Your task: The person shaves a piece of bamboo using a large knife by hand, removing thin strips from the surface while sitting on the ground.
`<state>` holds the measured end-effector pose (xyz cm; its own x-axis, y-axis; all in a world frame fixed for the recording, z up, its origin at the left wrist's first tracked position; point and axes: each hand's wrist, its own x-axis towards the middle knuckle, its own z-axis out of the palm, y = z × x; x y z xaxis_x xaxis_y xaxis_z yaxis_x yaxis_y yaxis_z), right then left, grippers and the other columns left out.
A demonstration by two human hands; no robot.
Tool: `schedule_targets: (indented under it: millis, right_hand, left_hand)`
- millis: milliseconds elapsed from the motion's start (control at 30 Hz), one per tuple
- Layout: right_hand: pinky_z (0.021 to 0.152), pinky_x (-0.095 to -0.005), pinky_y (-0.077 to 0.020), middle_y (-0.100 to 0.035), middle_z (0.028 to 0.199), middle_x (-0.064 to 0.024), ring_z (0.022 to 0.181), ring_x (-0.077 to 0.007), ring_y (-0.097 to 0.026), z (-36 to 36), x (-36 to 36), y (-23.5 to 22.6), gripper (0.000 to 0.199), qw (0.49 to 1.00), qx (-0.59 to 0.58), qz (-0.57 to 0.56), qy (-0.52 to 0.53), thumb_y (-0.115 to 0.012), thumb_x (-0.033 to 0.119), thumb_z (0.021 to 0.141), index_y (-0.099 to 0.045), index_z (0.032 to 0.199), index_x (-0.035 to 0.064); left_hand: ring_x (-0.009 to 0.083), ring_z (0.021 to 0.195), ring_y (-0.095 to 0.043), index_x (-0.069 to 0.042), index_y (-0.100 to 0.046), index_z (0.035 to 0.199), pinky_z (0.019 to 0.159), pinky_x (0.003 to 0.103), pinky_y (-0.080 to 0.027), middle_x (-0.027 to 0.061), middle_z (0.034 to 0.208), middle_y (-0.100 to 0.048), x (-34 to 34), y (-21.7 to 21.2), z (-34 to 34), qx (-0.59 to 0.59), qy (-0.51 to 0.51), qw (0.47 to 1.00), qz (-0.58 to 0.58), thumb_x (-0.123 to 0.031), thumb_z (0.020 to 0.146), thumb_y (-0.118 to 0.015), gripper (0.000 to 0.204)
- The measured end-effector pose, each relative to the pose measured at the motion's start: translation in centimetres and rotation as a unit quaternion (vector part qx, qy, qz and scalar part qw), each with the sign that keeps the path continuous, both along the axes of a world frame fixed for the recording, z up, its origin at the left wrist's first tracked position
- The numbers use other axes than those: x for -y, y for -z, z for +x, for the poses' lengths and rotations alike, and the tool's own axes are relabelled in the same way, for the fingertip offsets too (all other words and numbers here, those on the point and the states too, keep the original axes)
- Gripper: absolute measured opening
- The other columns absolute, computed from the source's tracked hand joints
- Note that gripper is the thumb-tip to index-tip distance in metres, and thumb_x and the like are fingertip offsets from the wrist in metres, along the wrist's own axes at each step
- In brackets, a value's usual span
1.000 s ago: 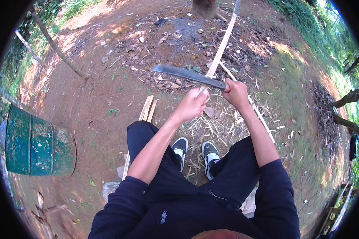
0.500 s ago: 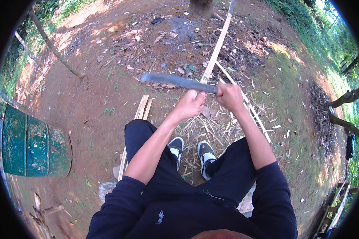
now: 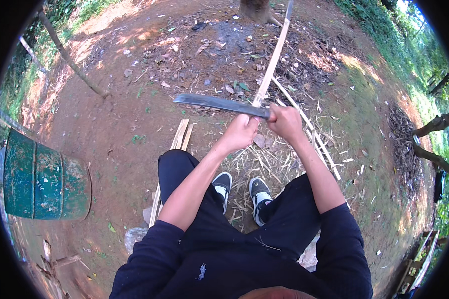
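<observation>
Work in hand: shaving a long bamboo strip [image 3: 273, 55] with a machete [image 3: 219, 104], done seated over bare dirt ground [image 3: 119, 119].
Right hand: the right hand [image 3: 286, 121] has its fingers wrapped tight round the machete's handle; the blade runs out level toward the person's left.
Left hand: the left hand [image 3: 242, 132] is a closed fist just beside the right one, apparently gripping the near end of the strip under the blade; the grip itself is hidden.
Strip: it slants away from the hands toward a tree base [image 3: 254, 9], its far end lying on the ground.
Done so far: judging by the pale shavings [image 3: 264, 164] heaped around the shoes [image 3: 242, 189], a fair amount of trimming is behind; finished slats [image 3: 182, 134] lie beside the left leg, and more strips [image 3: 309, 129] lie to the right.
Left to do: the blade sits at the near end, so most of this strip seems yet to be worked.
Nearby: a green metal drum [image 3: 42, 182] stands well apart on the left.
</observation>
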<state>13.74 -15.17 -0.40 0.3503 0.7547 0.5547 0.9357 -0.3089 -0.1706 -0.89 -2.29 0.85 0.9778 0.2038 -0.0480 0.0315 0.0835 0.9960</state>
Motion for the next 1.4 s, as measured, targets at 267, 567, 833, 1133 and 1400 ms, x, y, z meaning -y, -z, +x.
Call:
schedule_targets:
  millis: [267,567,833,1133,1400]
  right_hand:
    - [0.049,-0.0419,-0.0504,-0.061,0.057,-0.0124,0.05,-0.0294,-0.063,1.3,0.0,-0.1,0.009,0.999,-0.011,0.024,0.021,-0.061,0.013,0.08,-0.06,0.073,0.0092]
    - [0.049,-0.0433,-0.0495,-0.06,0.057,-0.0133,0.052,-0.0329,-0.063,-1.3,0.7,-1.0,0.012,0.999,0.009,0.034,0.027,-0.062,0.015,0.078,-0.054,0.074,0.0077]
    - [0.049,-0.0446,-0.0489,-0.06,0.059,-0.0127,0.053,-0.0336,-0.062,-0.3,0.7,-0.6,0.012,0.999,0.005,0.049,0.011,-0.061,0.014,0.078,-0.052,0.074,0.0076]
    - [0.043,-0.0382,-0.0473,-0.06,0.055,-0.0069,0.044,-0.0223,-0.059,2.0,0.2,0.1,0.011,0.998,0.003,0.067,0.017,-0.062,0.01,0.078,-0.055,0.069,0.0097]
    - [0.045,-0.0425,-0.0486,-0.06,0.057,-0.0105,0.049,-0.0284,-0.062,1.5,-0.4,-0.3,0.011,0.998,0.022,0.038,0.043,-0.062,0.014,0.077,-0.054,0.072,0.0084]
  left_hand:
    - [0.0051,0.042,-0.037,-0.005,-0.047,0.1,0.036,0.023,-0.031,-0.0045,0.059,-0.041,0.3,0.3,-0.1,0.021,-0.016,0.998,0.051,-0.02,0.105,-0.041,0.017]
    - [0.0038,0.04,-0.035,-0.005,-0.049,0.103,0.035,0.023,-0.03,-0.0063,0.059,-0.038,0.3,-1.0,0.1,-0.011,0.05,0.999,-0.019,-0.018,0.105,-0.042,0.015]
    - [0.0074,0.053,-0.04,-0.002,-0.056,0.107,0.049,0.03,-0.036,-0.0044,0.064,-0.042,0.9,-0.4,0.0,0.005,-0.002,0.996,0.09,-0.017,0.103,-0.042,0.021]
    - [0.0092,0.056,-0.043,-0.002,-0.052,0.094,0.051,0.032,-0.037,-0.0031,0.065,-0.046,-0.1,0.2,0.1,0.07,-0.031,0.987,0.141,-0.017,0.103,-0.043,0.02]
    - [0.0084,0.056,-0.043,-0.003,-0.053,0.089,0.05,0.032,-0.036,-0.0027,0.065,-0.047,-0.4,0.6,0.6,0.049,-0.033,0.994,0.088,-0.017,0.102,-0.045,0.021]
